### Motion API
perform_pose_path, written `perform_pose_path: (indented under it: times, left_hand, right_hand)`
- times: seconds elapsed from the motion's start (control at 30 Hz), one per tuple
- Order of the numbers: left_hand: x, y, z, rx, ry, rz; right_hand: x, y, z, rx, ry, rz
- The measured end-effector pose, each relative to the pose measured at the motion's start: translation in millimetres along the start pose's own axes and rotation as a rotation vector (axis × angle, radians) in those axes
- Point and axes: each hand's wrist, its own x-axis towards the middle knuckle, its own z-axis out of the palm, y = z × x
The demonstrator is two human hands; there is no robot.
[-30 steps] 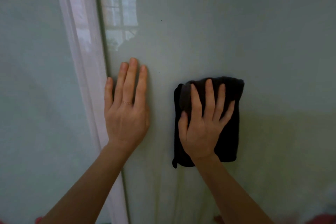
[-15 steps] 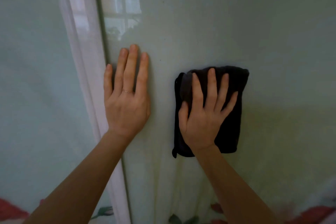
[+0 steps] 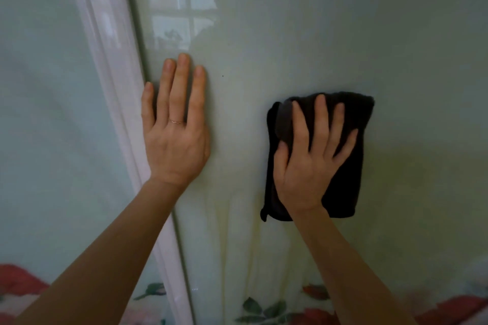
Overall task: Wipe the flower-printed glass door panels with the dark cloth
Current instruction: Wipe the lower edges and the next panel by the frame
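Dark cloth [image 3: 348,187]: folded, lying flat on the right glass door panel [image 3: 290,34]. Right hand [image 3: 309,166] pressing it, fingers spread straight. Left hand [image 3: 175,145], 1 ring [image 3: 176,121], resting flat on the same panel, fingers together, just beside the white frame [image 3: 113,74]. Flower print [image 3: 264,311] showing low down.

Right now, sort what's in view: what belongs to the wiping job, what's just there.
Job: dark cloth, right hand pressing it, left hand flat on the right glass panel, left glass panel.
Just there: white frame strip, ring, window reflection.
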Motion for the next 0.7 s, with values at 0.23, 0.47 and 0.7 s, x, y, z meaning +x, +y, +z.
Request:
perform_pose_path:
  times: [0.23,0.47,0.7]
  left_hand:
    - [-2,-3,1,0.016,-0.008,0.015]
    - [-1,2,-1,0.004,0.011,0.007]
    - [1,1,-4,-0.027,-0.003,0.001]
  right_hand:
    - [1,-32,2,0.035,-0.053,-0.050]
    - [8,48,-7,-0.017,0.084,0.243]
    - [0,-6,0,-0.001,0.003,0.012]
